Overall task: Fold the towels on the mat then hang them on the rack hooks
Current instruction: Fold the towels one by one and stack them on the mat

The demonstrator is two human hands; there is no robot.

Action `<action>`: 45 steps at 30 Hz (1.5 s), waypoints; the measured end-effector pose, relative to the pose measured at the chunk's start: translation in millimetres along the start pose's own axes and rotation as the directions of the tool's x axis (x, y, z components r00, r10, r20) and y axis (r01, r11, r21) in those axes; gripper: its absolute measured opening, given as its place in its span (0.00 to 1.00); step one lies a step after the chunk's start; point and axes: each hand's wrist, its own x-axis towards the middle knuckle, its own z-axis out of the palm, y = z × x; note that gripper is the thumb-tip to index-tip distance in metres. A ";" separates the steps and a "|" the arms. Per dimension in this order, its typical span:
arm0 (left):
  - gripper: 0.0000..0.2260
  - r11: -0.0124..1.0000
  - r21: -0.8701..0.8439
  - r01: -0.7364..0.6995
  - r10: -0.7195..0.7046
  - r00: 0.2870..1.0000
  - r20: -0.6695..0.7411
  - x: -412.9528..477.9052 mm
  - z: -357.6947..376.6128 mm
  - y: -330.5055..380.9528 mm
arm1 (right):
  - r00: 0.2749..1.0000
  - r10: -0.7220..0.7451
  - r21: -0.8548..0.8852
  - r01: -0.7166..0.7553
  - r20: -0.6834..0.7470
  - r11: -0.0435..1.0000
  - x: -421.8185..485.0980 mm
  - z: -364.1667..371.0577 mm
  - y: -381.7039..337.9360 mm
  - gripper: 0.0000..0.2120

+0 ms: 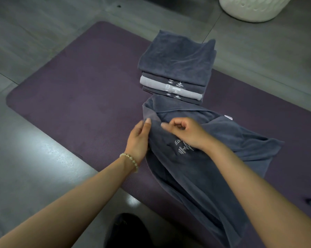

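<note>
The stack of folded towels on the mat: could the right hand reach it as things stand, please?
Probably yes. The stack of folded towels lies just beyond the right hand, only low cloth between, though that hand seems to pinch the loose towel and must let go first.

An indoor floor space, either a home or a gym; which of the two cannot be told. Under the spot where the left hand and right hand pinch the loose towel lies a purple exercise mat. It is spread on a floor of large glossy grey tiles reaching left of the grip and beyond it. Just past the grip sits a stack of folded towels with printed logos; far beyond, to the right, stands a white perforated basket
</note>
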 end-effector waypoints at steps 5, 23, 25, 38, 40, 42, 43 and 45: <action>0.15 0.901 -0.400 0.169 -0.246 0.958 -0.149 37.8 -6.0 9.4 | 0.999 0.010 -0.246 0.001 0.044 0.969 -6.3 -22.4 21.1 0.15; 0.17 0.516 0.850 -0.105 0.042 0.994 0.097 79.6 -17.0 -12.6 | 0.956 0.223 -0.215 -0.180 0.193 0.960 40.6 -38.7 47.8 0.22; 0.18 0.568 0.820 -0.072 0.037 0.997 0.062 91.6 -15.4 -18.1 | 0.991 0.135 -0.228 -0.130 0.004 0.965 39.6 -49.4 66.3 0.14; 0.17 0.775 0.630 -0.054 -0.044 0.989 0.139 114.2 2.8 -19.9 | 0.943 0.280 -0.022 -0.289 -0.179 0.957 36.0 -51.0 90.7 0.23; 0.16 0.793 0.604 -0.078 -0.006 0.991 0.136 109.7 2.6 -16.4 | 0.955 0.246 0.001 -0.249 -0.166 0.968 35.0 -48.9 85.0 0.19; 0.14 0.794 0.594 -0.131 0.038 0.985 0.167 102.8 -0.5 -14.8 | 0.966 0.215 0.058 -0.209 -0.144 0.976 32.0 -49.2 77.7 0.09; 0.12 0.790 0.592 -0.159 0.058 0.981 0.185 100.3 -3.0 -14.9 | 0.973 0.195 0.094 -0.184 -0.121 0.978 29.7 -50.2 73.4 0.06; 0.07 0.771 0.601 -0.210 0.092 0.971 0.221 96.2 -7.2 -12.6 | 0.990 0.122 0.154 -0.109 -0.076 0.982 25.7 -52.4 65.8 0.03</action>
